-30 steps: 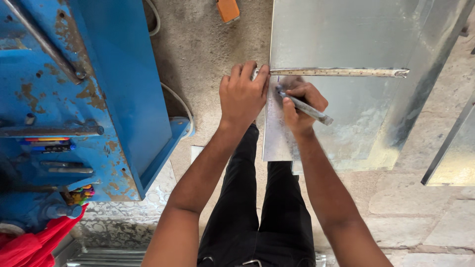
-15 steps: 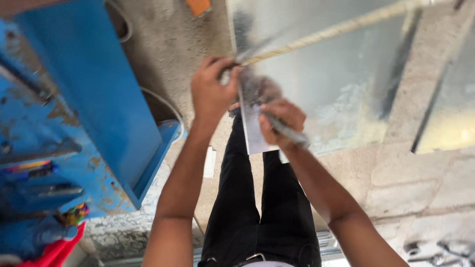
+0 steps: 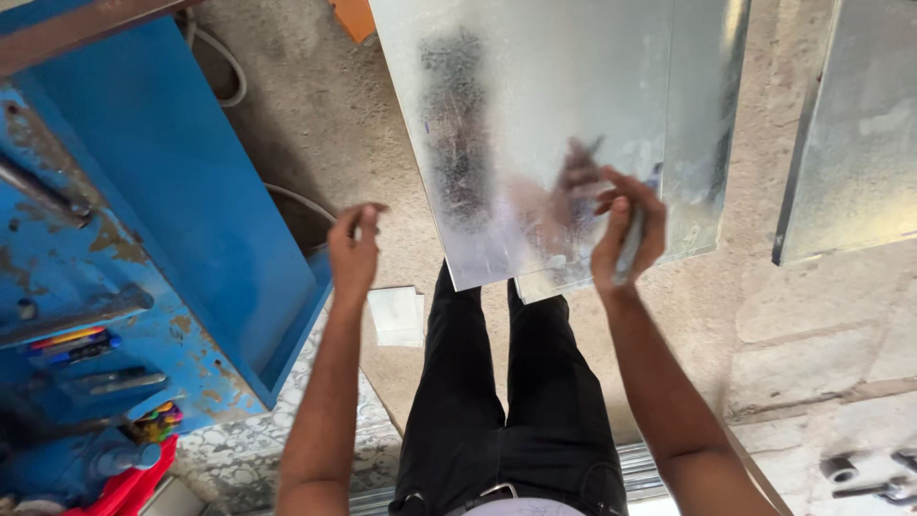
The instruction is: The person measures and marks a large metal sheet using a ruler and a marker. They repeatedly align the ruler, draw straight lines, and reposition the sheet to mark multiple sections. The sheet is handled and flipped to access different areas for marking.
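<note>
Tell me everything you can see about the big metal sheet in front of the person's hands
The metal sheet is a flat, shiny grey panel, galvanised steel by its mottled look, with a dark smudged reflection down its left half. It lies on the concrete floor, running out of view at the top. A second sheet seems to lie under it, showing along its right and near edges. The right hand, gripping a marker pen, is over its near right part; contact is blurred. The left hand is off its left edge.
</note>
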